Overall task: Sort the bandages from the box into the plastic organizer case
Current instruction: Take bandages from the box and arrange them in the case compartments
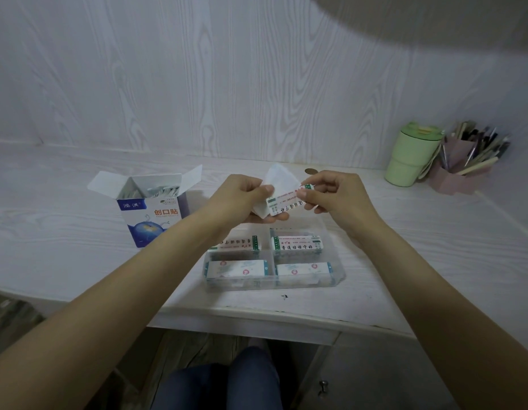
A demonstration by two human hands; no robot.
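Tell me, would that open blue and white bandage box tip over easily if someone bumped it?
Probably yes. The box stands upright on a small base, taller than it is wide, so a nudge near its open flaps could topple it. It looks like thin card holding only paper-wrapped bandages, so it is likely light and would slide on the smooth desk as readily as tip.

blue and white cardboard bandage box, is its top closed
No, the blue and white cardboard bandage box stands with its flaps open and wrapped bandages showing inside.
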